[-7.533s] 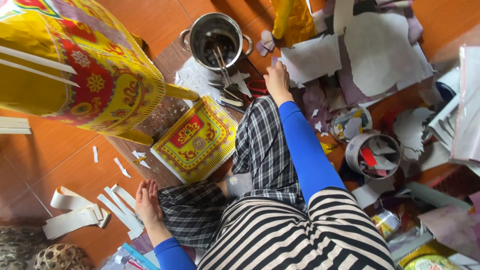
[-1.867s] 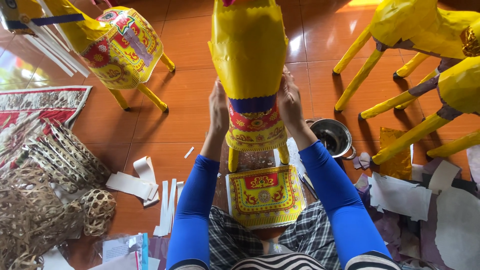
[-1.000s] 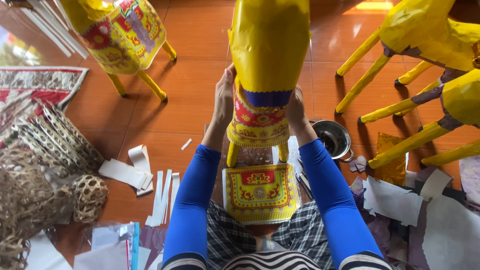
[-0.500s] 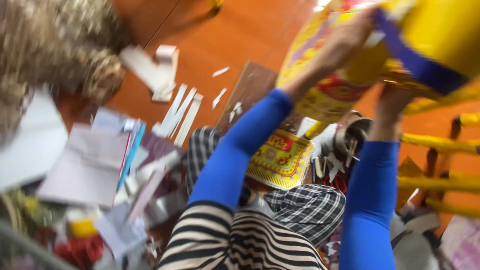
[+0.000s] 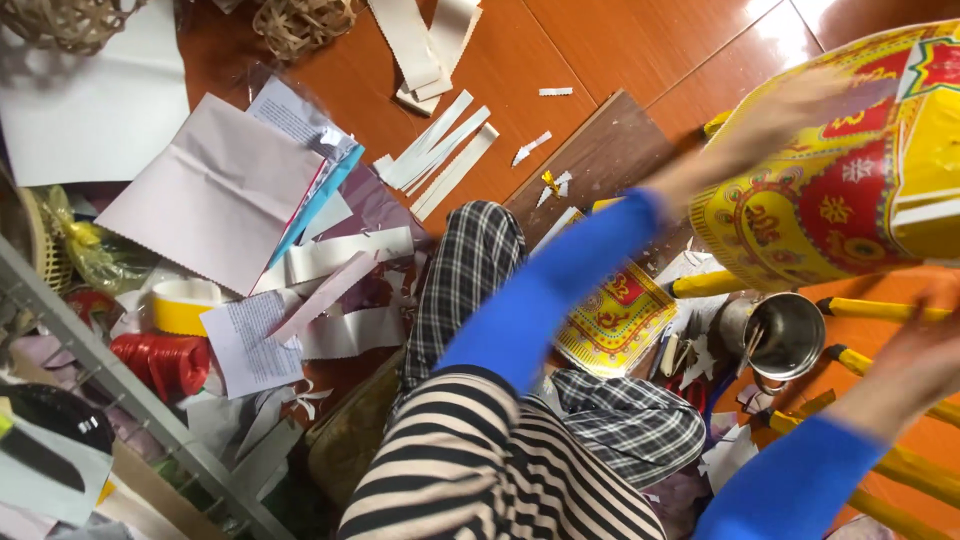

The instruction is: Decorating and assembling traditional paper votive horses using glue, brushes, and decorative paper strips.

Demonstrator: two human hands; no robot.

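A large yellow paper figure [image 5: 860,170] with a red and gold patterned cover fills the upper right, lifted and tilted. My left hand [image 5: 790,105], blurred by motion, presses on its patterned side. Just under the figure, by its yellow stick legs [image 5: 885,310], my right hand [image 5: 925,350] is also blurred and grips from below. Both arms wear blue sleeves. On my checked lap lies a flat yellow and red decorated paper panel [image 5: 610,320].
A metal pot [image 5: 785,335] with tools stands beside the panel. A brown board [image 5: 600,160] lies on the orange floor. White paper strips [image 5: 440,160], loose sheets [image 5: 215,190], a yellow tape roll [image 5: 180,305] and red ribbon [image 5: 160,360] lie left; a metal rack [image 5: 120,400] runs lower left.
The view has swung from facing the upright figure to looking down and left. The figure has gone from upright in front of me to tilted at the right, both hands still on it.
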